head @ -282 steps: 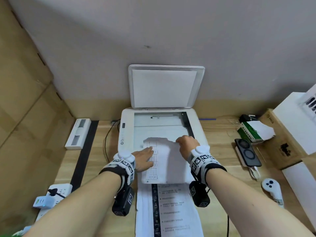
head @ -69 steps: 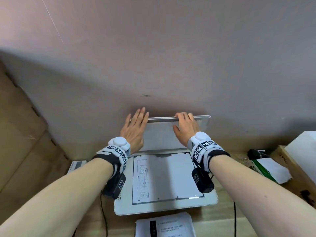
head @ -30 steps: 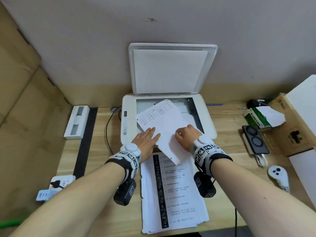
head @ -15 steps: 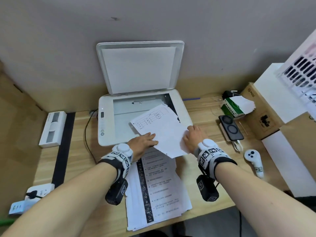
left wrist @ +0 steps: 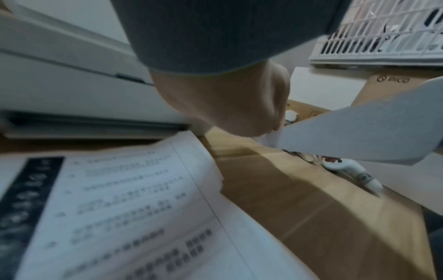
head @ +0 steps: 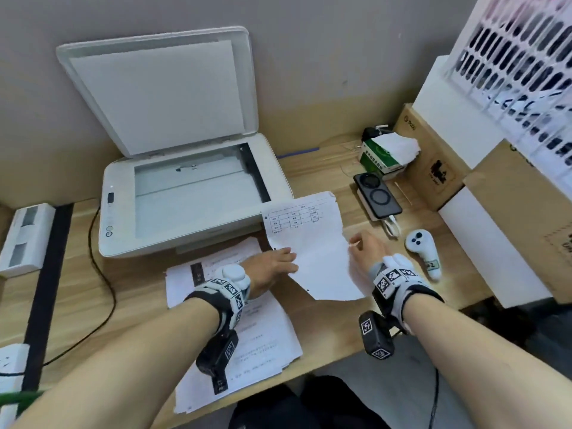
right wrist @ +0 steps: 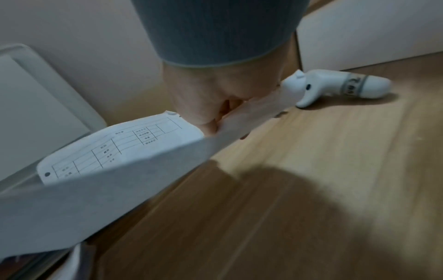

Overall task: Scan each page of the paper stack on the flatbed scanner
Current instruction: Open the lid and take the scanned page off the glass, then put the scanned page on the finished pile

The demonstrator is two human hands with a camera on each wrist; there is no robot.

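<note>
The white flatbed scanner (head: 117, 193) stands at the back with its lid (head: 161, 91) raised and its glass (head: 198, 196) bare. A single sheet (head: 312, 246) with a small table printed on it hangs over the desk to the right of the scanner, face up. My left hand (head: 272, 267) pinches its left edge and my right hand (head: 365, 249) pinches its right edge. In the right wrist view the sheet (right wrist: 115, 151) bends up from the fingers (right wrist: 210, 127). The paper stack (head: 235, 329) lies on the desk in front of the scanner, under my left wrist.
Right of the sheet lie a white controller (head: 422, 252), a dark phone-like device (head: 377, 196) and a green tissue box (head: 383, 153). Cardboard and white boxes (head: 495, 205) line the right side. A power strip (head: 12, 363) and cable (head: 102, 289) are at the left.
Both hands have carried the sheet off the scanner glass to the right, over bare desk. The glass now has nothing on it. The view has swung right.
</note>
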